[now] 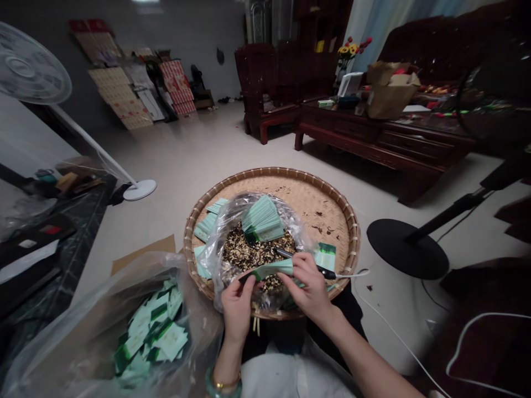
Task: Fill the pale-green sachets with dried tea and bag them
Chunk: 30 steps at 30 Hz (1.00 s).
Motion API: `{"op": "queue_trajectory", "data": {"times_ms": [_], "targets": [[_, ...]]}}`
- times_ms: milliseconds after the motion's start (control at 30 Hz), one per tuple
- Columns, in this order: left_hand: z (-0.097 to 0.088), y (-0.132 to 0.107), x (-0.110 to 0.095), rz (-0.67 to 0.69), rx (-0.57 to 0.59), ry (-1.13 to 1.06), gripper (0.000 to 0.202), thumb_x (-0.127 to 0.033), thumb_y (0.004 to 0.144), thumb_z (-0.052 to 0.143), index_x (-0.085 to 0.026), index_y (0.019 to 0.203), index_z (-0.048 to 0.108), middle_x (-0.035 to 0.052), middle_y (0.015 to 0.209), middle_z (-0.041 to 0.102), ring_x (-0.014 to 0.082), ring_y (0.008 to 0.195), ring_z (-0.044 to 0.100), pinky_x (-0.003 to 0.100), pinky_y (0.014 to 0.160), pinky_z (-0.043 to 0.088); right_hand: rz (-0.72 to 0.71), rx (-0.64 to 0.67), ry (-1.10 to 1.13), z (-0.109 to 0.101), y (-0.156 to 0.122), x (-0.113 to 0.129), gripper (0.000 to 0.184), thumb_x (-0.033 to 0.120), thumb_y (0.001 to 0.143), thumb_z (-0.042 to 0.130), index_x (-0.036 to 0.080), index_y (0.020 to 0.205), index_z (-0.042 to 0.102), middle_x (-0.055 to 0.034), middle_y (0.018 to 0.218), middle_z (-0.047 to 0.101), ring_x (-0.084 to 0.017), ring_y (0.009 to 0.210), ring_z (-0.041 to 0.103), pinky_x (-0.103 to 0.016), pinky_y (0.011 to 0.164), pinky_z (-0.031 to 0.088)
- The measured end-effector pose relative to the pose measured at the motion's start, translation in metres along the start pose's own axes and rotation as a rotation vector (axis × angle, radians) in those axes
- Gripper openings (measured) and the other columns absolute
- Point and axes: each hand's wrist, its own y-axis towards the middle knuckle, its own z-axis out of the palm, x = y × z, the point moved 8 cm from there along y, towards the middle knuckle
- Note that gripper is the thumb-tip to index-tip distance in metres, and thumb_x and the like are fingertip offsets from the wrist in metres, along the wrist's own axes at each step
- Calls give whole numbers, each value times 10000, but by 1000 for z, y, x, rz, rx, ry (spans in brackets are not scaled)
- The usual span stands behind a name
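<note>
A pale green packet (pixel 271 269) with a dark green end stretches between my two hands over the bag. My left hand (pixel 238 309) pinches its dark end; my right hand (pixel 309 284) grips its other end. A black pen-like tool (pixel 326 272) with a white cord passes by my right hand, its middle hidden by the fingers. Below lies an open clear plastic bag (pixel 215 243) holding a dark and tan dried loose mix (pixel 240 251). A fanned stack of green packets (pixel 262 219) rests on the mix. The bag sits in a round woven tray (pixel 332 204).
More packets (pixel 205 226) lie at the tray's left, another packet (pixel 326 255) at its right. A large plastic bag of packets (pixel 160 326) stands at lower left. Fans stand left (pixel 141 189) and right (pixel 406 249). A dark wooden table (pixel 373 132) is behind; the white cord (pixel 398 337) crosses the floor.
</note>
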Motion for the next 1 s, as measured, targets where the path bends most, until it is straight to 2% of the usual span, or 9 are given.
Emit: {"op": "queue_trajectory", "data": {"times_ms": [133,300,400,467,667,767,867,933,1000], "targets": [[4,-3,-5,3,29,39,376,-446,651,736,-139,869,742,81,815,752,181,572,690,325,682,589,64,18,42,0,-3,-5,132,199,851,589,200,757,681,-55,689,640,-197,730,538,-343,674,477],[6,-4,-9,-2,70,49,364,-447,655,731,-153,868,751,85,880,753,201,626,705,331,671,601,523,259,419,23,-17,-33,200,360,839,595,178,872,670,-64,811,673,-180,738,614,-310,662,532],[8,-4,-7,-44,108,38,368,-447,638,743,-150,853,753,85,909,749,225,736,709,324,670,602,749,414,763,41,-29,-34,357,462,774,650,178,990,654,-67,920,690,-178,785,644,-317,687,561],[10,-4,-4,-94,137,14,375,-441,626,755,-141,851,749,81,901,747,232,779,703,321,678,598,842,466,888,49,-34,-33,429,498,732,682,170,1009,664,-73,947,695,-182,811,652,-330,711,564],[18,-8,6,-228,168,-212,396,-489,644,740,-113,764,701,50,717,715,209,717,688,340,684,591,879,424,948,52,-34,-40,465,545,748,653,133,956,712,-90,872,708,-197,800,654,-324,692,556],[19,-8,7,-225,201,-193,437,-525,701,682,-113,846,696,64,731,712,221,747,688,359,707,581,889,438,1010,54,-35,-39,483,551,776,621,139,1015,696,-100,885,703,-208,825,650,-311,643,552],[12,-5,-5,-34,189,73,431,-499,812,571,-134,1014,678,107,929,720,249,919,663,407,837,535,913,494,1041,56,-38,-39,495,552,787,607,144,1058,674,-103,906,690,-205,823,643,-303,625,543],[5,-6,-31,271,101,365,446,-440,814,595,-157,1159,620,129,1122,673,276,1090,580,450,954,455,918,518,1007,56,-38,-41,499,566,783,603,155,1058,669,-92,915,681,-187,787,633,-302,636,533],[13,-17,-58,613,71,672,549,-366,754,685,-176,1253,557,138,1264,597,306,1188,477,486,1012,379,908,525,934,55,-36,-45,498,584,785,587,158,1026,677,-74,890,678,-161,727,615,-312,675,518]]}}
